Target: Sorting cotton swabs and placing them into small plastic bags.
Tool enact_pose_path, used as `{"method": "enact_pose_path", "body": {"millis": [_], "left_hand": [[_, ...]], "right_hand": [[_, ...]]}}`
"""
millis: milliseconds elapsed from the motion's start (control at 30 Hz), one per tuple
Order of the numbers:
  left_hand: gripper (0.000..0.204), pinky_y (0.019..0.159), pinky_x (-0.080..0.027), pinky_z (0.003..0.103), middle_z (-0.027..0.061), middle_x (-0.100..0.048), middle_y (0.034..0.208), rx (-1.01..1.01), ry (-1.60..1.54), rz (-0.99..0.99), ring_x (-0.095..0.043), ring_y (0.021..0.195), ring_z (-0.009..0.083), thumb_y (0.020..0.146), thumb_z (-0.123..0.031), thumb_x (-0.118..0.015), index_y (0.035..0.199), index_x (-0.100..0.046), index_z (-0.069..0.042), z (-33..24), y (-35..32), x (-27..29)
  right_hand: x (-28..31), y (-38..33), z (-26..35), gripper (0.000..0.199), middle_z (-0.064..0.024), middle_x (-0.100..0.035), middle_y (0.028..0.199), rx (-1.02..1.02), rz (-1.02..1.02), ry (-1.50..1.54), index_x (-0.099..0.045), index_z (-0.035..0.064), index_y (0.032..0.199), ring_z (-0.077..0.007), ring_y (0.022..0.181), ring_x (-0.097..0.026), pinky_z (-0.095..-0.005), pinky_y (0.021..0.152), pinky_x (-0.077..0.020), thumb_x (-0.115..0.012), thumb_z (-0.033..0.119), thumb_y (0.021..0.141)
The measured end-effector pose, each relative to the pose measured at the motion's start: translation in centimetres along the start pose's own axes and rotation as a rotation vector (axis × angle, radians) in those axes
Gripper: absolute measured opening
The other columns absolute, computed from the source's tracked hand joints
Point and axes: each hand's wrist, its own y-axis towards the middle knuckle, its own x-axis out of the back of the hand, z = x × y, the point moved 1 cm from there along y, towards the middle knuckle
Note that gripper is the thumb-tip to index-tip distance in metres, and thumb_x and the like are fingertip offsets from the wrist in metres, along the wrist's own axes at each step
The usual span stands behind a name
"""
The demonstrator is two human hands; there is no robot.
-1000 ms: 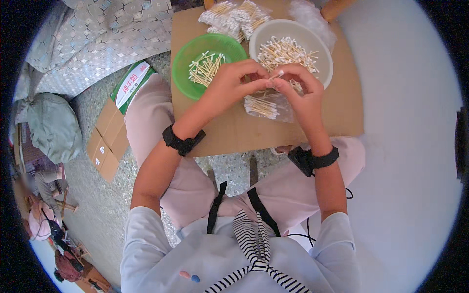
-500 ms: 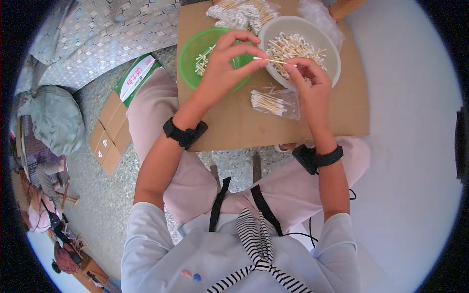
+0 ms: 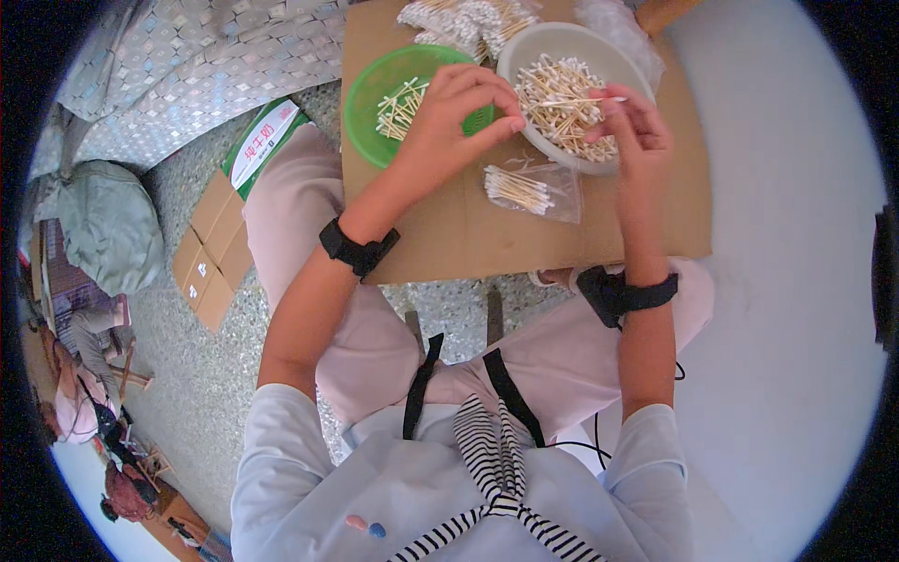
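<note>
Pinching cotton swab (image 3: 582,100) between right fingers (image 3: 613,110)

Person wears a pale blue-grey short-sleeved top (image 3: 449,487) with a navy-and-white striped neck tie (image 3: 496,468) and two small pins, one pink and one blue, on the chest. Trousers (image 3: 375,347) are pale pink. Black straps (image 3: 426,379) run down the front. A black wristband sits on each forearm: left (image 3: 358,249), right (image 3: 623,292). A thin black cable trails at the right side
</note>
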Motion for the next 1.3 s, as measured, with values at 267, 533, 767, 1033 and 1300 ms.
{"method": "enact_pose_path", "body": {"millis": [267, 533, 767, 1033, 1300], "left_hand": [[0.013, 0.077, -0.046, 0.028, 0.0071, -0.059, 0.09, 0.484, -1.222, 0.336, -0.056, 0.088, 0.0139, 0.09, -0.017, -0.056, 0.092, -0.059, -0.004, -14.9, 0.3, 0.2], [0.03, 0.075, -0.052, 0.035, 0.0164, -0.06, 0.096, 0.527, -1.494, 0.619, -0.06, 0.092, 0.0249, 0.078, 0.0, -0.052, 0.107, -0.055, -0.001, -24.2, 2.3, 2.7], [0.029, 0.076, -0.05, 0.035, 0.0148, -0.06, 0.098, 0.381, -1.305, 0.767, -0.06, 0.092, 0.0267, 0.077, 0.0, -0.052, 0.106, -0.055, -0.002, -23.6, 1.0, 3.3], [0.029, 0.077, -0.048, 0.036, 0.013, -0.06, 0.1, 0.26, -0.992, 0.966, -0.059, 0.092, 0.0288, 0.077, 0.001, -0.052, 0.105, -0.055, -0.003, -23.9, -1.4, 4.3], [0.016, 0.064, -0.047, 0.033, 0.007, -0.058, 0.092, -0.097, -1.324, 0.685, -0.058, 0.082, 0.0238, 0.081, -0.008, -0.056, 0.097, -0.056, -0.007, -26.5, -6.5, 2.6]], "right_hand": [[2.3, 0.7, 0.9, 0.023, -0.008, -0.069, 0.095, 0.019, -0.23, -0.143, -0.063, -0.0002, 0.108, -0.0099, 0.073, -0.06, -0.0221, 0.068, -0.0483, -0.063, 0.013, 0.089], [1.0, 1.1, 0.3, 0.024, -0.0098, -0.068, 0.095, 0.094, -0.166, -0.093, -0.062, -0.0027, 0.108, -0.0106, 0.073, -0.061, -0.0225, 0.069, -0.0486, -0.063, 0.013, 0.089], [1.8, 1.1, 1.5, 0.028, -0.0107, -0.067, 0.098, 0.116, -0.166, -0.124, -0.058, -0.0052, 0.11, -0.0112, 0.074, -0.058, -0.0244, 0.074, -0.0493, -0.062, 0.014, 0.09], [2.2, 1.0, 1.6, 0.025, -0.0077, -0.067, 0.09, 0.127, -0.201, -0.011, -0.062, -0.0013, 0.109, -0.0102, 0.072, -0.061, -0.0231, 0.068, -0.0481, -0.063, 0.015, 0.09], [2.6, 1.5, 1.4, 0.022, -0.0058, -0.067, 0.088, 0.136, -0.252, -0.092, -0.064, -0.0014, 0.103, -0.0096, 0.07, -0.059, -0.0222, 0.067, -0.0472, -0.065, 0.015, 0.088]]}}
